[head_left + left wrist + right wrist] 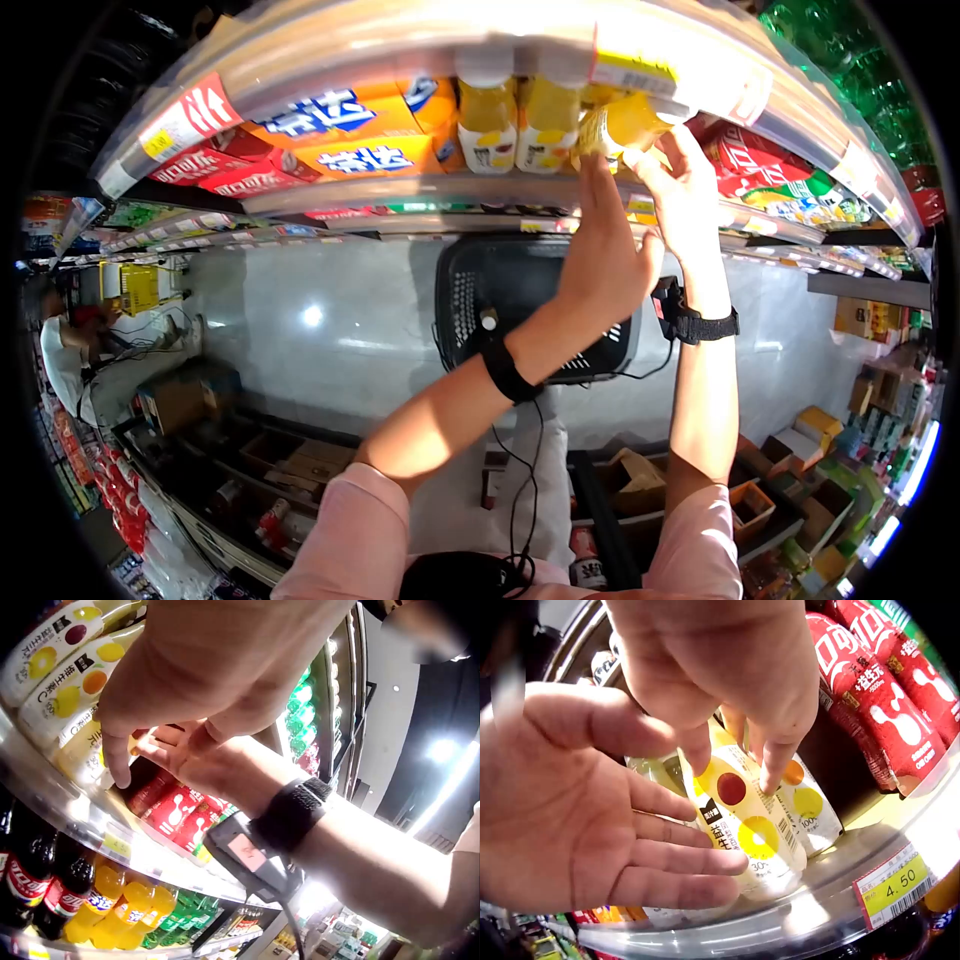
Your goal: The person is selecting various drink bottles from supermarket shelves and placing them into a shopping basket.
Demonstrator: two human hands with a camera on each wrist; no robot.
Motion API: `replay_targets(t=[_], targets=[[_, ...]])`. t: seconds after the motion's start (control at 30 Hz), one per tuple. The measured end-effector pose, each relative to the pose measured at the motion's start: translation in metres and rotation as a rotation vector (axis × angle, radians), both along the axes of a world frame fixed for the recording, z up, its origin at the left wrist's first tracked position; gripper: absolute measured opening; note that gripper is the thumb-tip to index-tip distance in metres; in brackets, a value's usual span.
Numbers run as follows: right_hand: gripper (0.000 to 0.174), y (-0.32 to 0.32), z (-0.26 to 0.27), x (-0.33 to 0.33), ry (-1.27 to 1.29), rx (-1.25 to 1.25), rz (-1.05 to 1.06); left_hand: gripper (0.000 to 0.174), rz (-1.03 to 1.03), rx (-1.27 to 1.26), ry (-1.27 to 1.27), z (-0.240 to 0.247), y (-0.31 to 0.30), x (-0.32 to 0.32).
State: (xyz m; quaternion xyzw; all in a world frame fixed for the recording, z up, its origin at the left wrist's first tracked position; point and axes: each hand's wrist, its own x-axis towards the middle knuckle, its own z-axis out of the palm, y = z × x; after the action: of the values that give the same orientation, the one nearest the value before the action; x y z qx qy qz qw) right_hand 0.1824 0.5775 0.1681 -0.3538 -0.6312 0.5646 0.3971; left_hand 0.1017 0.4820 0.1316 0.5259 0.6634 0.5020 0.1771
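Note:
My right hand (pixel 685 190) holds a yellow juice bottle (pixel 632 122) at the shelf front, thumb and fingers around its upper part. The bottle leans over, its white label with fruit pictures facing the right wrist view. My left hand (pixel 592 810) is beside it with fingers straight, the fingertips right at the bottle's side. Two more juice bottles (pixel 487 130) stand to the left on the same shelf. Another juice bottle (pixel 810 802) with a white label sits behind the held one.
A black basket (pixel 455 290) stands below the hands on the grey floor. Orange soda packs (pixel 350 130) lie left on the shelf, red cola bottles (pixel 889 697) right. The shelf edge bears a price tag (pixel 895 887). Boxes (pixel 640 470) line the area behind; a person (pixel 65 350) is far left.

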Motion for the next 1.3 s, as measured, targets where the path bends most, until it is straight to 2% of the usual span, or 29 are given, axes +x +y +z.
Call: replay_targets(t=[0.03,0.07,0.1,0.17,0.27,0.37,0.4,0.43,0.5,0.53,0.57,0.6,0.63,0.7,0.77,0.83,0.87,0.93,1.03,1.1,1.17,1.23,1.27,1.3], targets=[[0.051,0.003,-0.004,-0.004,-0.003,-0.012,0.012,0.086,0.056,0.047,0.121,-0.009,0.000,0.005],[0.054,0.003,-0.009,-0.014,-0.012,0.043,-0.046,0.087,-0.057,-0.080,-0.225,-0.004,-0.003,0.005],[0.056,0.000,-0.013,-0.019,-0.038,0.096,-0.089,0.085,-0.054,-0.126,-0.284,-0.002,-0.003,0.004],[0.045,-0.006,-0.010,-0.022,-0.065,-0.016,-0.086,0.086,-0.064,-0.134,-0.433,0.001,-0.004,0.003],[0.051,0.005,-0.025,-0.024,-0.145,0.227,-0.123,0.087,-0.127,-0.138,-0.482,-0.001,-0.003,-0.004],[0.052,-0.002,-0.019,-0.023,-0.073,0.089,-0.106,0.085,-0.149,-0.060,-0.415,-0.010,-0.002,-0.007],[0.051,0.003,-0.030,-0.022,-0.080,0.194,-0.117,0.082,-0.142,-0.039,-0.363,-0.012,-0.004,-0.006],[0.053,0.006,-0.035,-0.019,-0.133,0.175,-0.112,0.082,-0.132,-0.056,-0.376,-0.017,-0.005,-0.008],[0.057,-0.004,-0.032,-0.018,-0.072,0.140,-0.111,0.077,-0.120,-0.008,-0.138,-0.024,-0.017,-0.011],[0.057,-0.015,-0.031,-0.015,-0.096,0.244,-0.173,0.064,-0.121,-0.026,-0.174,-0.030,-0.028,-0.014],[0.057,-0.026,-0.031,-0.012,-0.118,0.347,-0.232,0.036,-0.150,0.026,-0.197,-0.037,-0.039,-0.025],[0.052,-0.042,-0.032,-0.005,-0.109,0.388,-0.284,0.025,-0.231,-0.103,-0.236,-0.042,-0.062,-0.040],[0.038,-0.066,-0.043,-0.003,0.061,0.310,-0.398,0.017,-0.313,-0.227,-0.279,-0.049,-0.087,-0.059],[0.027,-0.110,-0.096,0.022,0.052,0.211,-0.420,0.021,-0.303,-0.486,-0.212,-0.081,-0.150,-0.091],[0.025,-0.177,-0.169,0.017,0.014,0.130,-0.376,0.027,-0.156,-0.916,-0.366,-0.126,-0.224,-0.115],[0.030,-0.255,-0.225,0.005,-0.369,-0.060,-0.307,0.025,0.014,-1.000,-0.239,-0.179,-0.311,-0.122],[0.030,-0.286,-0.253,-0.005,-0.434,-0.092,-0.212,0.025,0.018,-1.024,-0.242,-0.191,-0.340,-0.116],[0.027,-0.327,-0.295,-0.027,-0.581,-0.189,-0.066,0.019,0.135,-0.969,-0.421,-0.204,-0.386,-0.100],[0.023,-0.325,-0.379,-0.059,-0.781,-0.275,-0.046,0.021,0.104,-1.121,-0.540,-0.205,-0.403,-0.095],[0.022,-0.309,-0.457,-0.067,-0.878,-0.205,-0.152,0.021,0.080,-1.111,-0.568,-0.216,-0.413,-0.091],[0.032,-0.291,-0.486,-0.079,-1.162,-0.181,-0.040,0.018,0.038,-1.150,-0.562,-0.222,-0.416,-0.090],[0.055,-0.281,-0.531,-0.072,-1.298,-0.094,0.300,0.017,0.071,-1.154,-0.547,-0.231,-0.426,-0.086],[0.075,-0.276,-0.547,-0.077,-1.407,-0.236,0.466,0.016,0.064,-1.152,-0.564,-0.234,-0.430,-0.083],[0.097,-0.266,-0.553,-0.088,-1.558,-0.384,0.727,0.015,0.055,-1.148,-0.582,-0.235,-0.432,-0.080]])
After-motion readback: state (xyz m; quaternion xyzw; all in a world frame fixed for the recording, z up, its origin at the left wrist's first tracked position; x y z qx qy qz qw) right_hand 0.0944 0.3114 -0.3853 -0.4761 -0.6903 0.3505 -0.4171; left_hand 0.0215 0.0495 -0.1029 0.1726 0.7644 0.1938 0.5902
